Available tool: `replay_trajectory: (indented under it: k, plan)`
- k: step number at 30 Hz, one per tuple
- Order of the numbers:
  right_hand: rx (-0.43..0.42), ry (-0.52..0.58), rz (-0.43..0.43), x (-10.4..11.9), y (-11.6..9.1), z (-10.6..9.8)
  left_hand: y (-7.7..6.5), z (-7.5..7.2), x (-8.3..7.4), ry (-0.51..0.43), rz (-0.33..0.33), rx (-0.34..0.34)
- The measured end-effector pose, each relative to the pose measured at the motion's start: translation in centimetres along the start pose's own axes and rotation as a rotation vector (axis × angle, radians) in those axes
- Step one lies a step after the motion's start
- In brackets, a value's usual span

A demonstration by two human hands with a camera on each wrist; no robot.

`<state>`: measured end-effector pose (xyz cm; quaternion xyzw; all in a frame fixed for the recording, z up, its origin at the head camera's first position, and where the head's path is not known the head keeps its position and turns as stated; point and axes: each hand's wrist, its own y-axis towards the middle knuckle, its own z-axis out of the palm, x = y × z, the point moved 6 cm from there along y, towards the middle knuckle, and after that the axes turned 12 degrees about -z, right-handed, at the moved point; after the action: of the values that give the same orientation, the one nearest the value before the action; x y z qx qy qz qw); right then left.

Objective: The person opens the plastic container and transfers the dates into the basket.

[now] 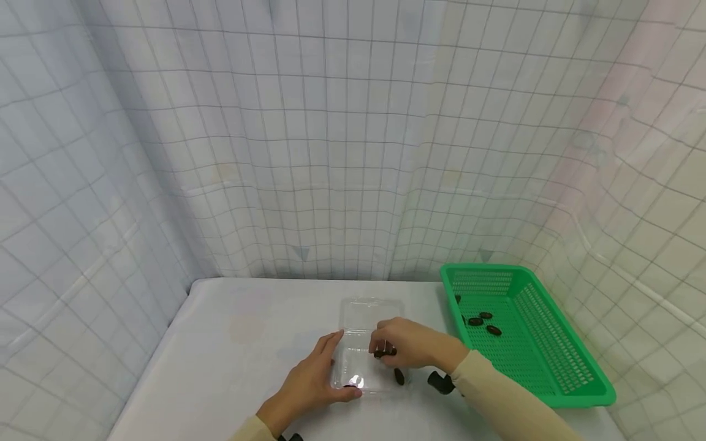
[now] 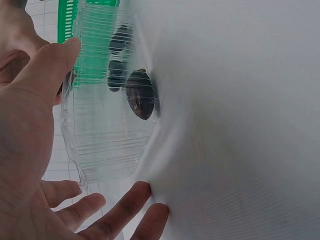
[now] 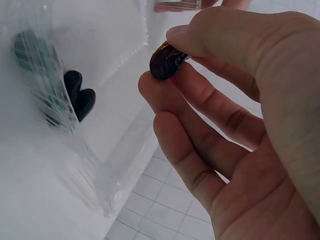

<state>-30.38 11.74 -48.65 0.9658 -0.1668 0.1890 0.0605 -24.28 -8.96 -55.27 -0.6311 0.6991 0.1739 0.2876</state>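
- White tabletop [image 1: 237,343] carries everything in front of me, with checked cloth hanging behind and to both sides.
- Green plastic basket [image 1: 543,343] sits at my right on the tabletop, well apart from my hands; a few dark dates [image 1: 485,323] lie on its floor.
- Clear plastic box [image 1: 366,343] lies open in the middle, near the basket's left side.
- My left hand [image 1: 314,383] rests against the box's left edge, fingers straight and spread, thumb [image 2: 47,65] laid on the ribbed plastic wall. It curls round nothing.
- My right hand [image 1: 408,346] hovers over the right part of the box, its sleeve [image 1: 496,392] trailing back toward me.
- One dark brown date [image 3: 164,61] is pinched between that hand's thumb and forefinger tip [image 3: 150,82], the other fingers loosely bent below it.
- More dates lie low in the box: one [image 1: 399,376] by its right edge, another [image 2: 141,95] pressed close to the plastic near my left hand.
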Motion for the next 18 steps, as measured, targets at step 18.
replay_trajectory:
  k: [18]
  plan:
    - [-0.191, -0.04, 0.063, -1.7, -5.0, -5.3, 0.1, -0.1, 0.9, -0.068, -0.039, 0.0]
